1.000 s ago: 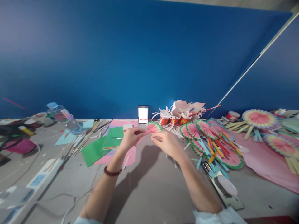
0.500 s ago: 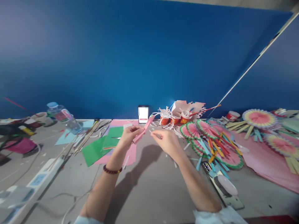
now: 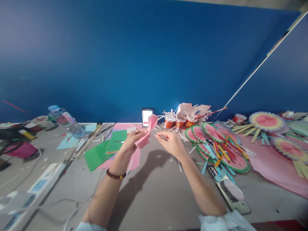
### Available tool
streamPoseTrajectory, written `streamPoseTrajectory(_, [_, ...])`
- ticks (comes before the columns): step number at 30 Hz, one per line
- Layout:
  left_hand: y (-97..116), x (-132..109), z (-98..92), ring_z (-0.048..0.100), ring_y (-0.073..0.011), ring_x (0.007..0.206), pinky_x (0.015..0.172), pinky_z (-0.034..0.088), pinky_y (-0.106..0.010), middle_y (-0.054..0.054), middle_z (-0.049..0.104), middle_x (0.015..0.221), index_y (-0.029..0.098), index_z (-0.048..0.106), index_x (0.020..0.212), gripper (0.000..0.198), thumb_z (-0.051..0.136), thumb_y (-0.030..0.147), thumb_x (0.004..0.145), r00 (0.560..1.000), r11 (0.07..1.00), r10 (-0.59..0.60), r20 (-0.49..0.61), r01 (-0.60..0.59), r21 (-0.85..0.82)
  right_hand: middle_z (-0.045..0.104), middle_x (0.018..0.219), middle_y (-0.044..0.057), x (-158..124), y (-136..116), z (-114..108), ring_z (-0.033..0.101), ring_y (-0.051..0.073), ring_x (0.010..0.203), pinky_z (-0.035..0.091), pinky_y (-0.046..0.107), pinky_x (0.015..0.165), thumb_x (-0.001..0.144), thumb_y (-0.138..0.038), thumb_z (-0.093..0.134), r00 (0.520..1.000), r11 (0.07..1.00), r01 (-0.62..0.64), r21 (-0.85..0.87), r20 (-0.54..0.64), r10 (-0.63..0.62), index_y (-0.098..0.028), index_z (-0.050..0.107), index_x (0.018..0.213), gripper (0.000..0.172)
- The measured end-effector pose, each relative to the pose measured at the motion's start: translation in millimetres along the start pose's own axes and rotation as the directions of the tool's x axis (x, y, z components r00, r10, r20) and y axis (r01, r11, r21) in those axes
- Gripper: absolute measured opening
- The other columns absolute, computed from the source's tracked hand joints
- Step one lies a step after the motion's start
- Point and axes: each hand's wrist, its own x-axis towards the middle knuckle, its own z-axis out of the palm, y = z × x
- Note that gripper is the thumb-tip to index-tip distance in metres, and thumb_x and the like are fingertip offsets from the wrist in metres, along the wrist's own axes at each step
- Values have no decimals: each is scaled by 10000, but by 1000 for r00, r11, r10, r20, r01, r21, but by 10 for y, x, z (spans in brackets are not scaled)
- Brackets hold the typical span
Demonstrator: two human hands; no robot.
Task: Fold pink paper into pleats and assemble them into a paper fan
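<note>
A pleated pink paper (image 3: 152,123) is pinched at its middle by my left hand (image 3: 131,141), and its two ends fan out like a bow. To the right of it, my right hand (image 3: 171,145) is closed in a pinch, apart from the paper. Something small and pale shows at those fingertips, too small to name. Beneath and beyond my left hand lie green paper sheets (image 3: 97,157) and pink paper sheets (image 3: 136,160), with a scissor-like metal tip showing on the green.
A lit phone (image 3: 145,120) leans against the blue wall. Paper cups (image 3: 191,120) hold white strips and pens. Finished paper rosettes (image 3: 211,133) lie at right, near another phone (image 3: 238,203) with a white mouse-shaped object. At left are a plastic bottle (image 3: 66,120), sticks (image 3: 89,142) and a power strip (image 3: 39,186).
The pink paper has gone from a narrow folded strip to a bow shape with its ends fanned open. Both hands stay in nearly the same place.
</note>
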Motion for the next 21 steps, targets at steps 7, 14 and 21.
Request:
streamPoseTrajectory(7, [-24,-69,24,599,-133,475,467,447,-228,-31,660,593,134,662,663,319,814,400,573,981,998,-38,189,27,60,431,516,-44,135,230,-4,319,84,479,245,229,471,714,-389,658,960,925,-227,306,229,160,-183,698,739,212])
streamPoseTrajectory(14, [3,-164,51,555,-97,576,565,414,-203,-28,663,637,120,710,691,218,784,316,629,848,928,-107,519,-102,358,496,532,-35,225,507,-26,326,68,478,239,218,453,640,-422,731,832,876,-303,375,552,52,-144,707,693,284])
streamPoseTrajectory(21, [-25,-230,159,461,-72,482,436,322,-178,-11,649,612,132,734,723,149,646,247,689,849,643,-222,480,-242,727,591,620,-18,215,528,-93,420,92,558,310,222,533,694,-385,707,837,958,-164,235,548,9,-174,747,778,230])
